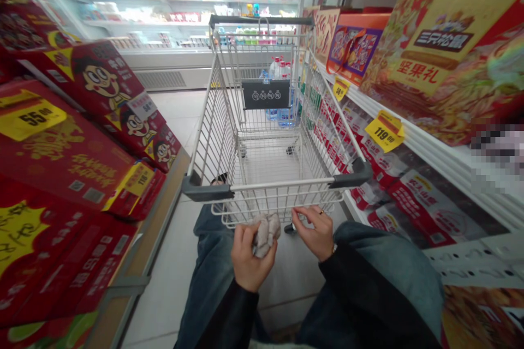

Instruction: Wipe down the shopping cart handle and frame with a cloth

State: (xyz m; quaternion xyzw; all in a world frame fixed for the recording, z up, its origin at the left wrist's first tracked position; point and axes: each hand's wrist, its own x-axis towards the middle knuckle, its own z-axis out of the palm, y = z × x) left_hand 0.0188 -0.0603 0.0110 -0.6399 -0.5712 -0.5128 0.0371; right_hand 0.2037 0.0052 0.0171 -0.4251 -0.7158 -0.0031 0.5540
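My left hand (252, 259) is closed around a crumpled grey cloth (267, 233), just below the near end of the shopping cart. The cloth bulges out between the thumb and fingers. Level with it on the right, my right hand (316, 230) has its thumb and fingertips drawn together in a pinch, close to the cart's lower rail; what is in the pinch, if anything, I cannot make out. The wire shopping cart (282, 181) stands in front of my knees, with dark grey corner pieces on its near rim and a black sign panel (266, 94) at its far end.
Stacked red boxes (65, 142) with yellow price tags line the left side. On the right, a shelf (440, 131) carries gift boxes (438, 60), with packed bottles (413, 202) beneath. Large water bottles (282, 114) stand beyond the cart, before a lit refrigerated display (164, 54).
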